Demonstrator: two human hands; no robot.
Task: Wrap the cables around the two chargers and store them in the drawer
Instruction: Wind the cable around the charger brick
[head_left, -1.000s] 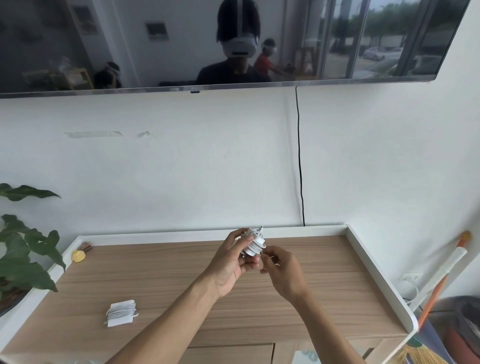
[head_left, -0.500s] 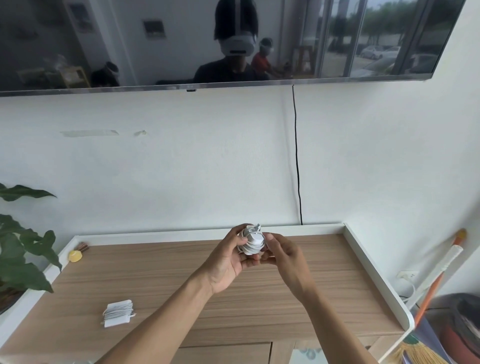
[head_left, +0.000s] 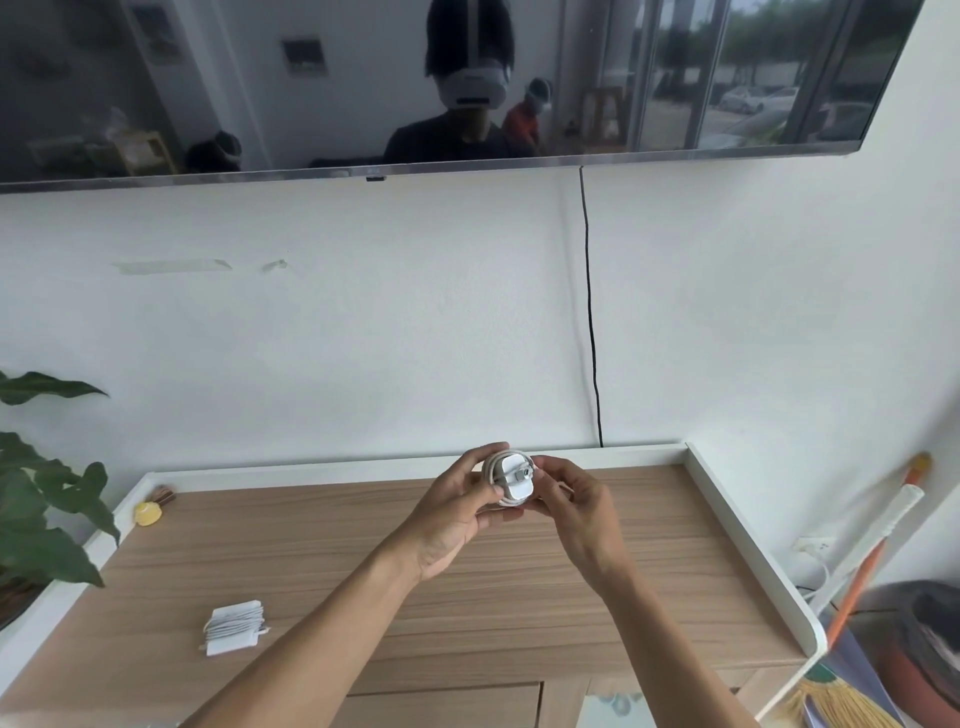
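Above the back of the wooden cabinet top my left hand grips a white charger with its cable wound around it. My right hand pinches the charger's right side, where the cable's plug end lies across the face. A second white charger, its cable wrapped round it, lies on the cabinet top at the front left, apart from both hands. The drawer front shows at the bottom edge, closed.
A white raised rim borders the top at back and sides. A small yellow object sits at the back left corner. Plant leaves hang at the left. A broom leans at the right. A black cable runs down the wall.
The charger has turned in my hands so its flat face with the plug end shows. My right hand has closed in on its right side.
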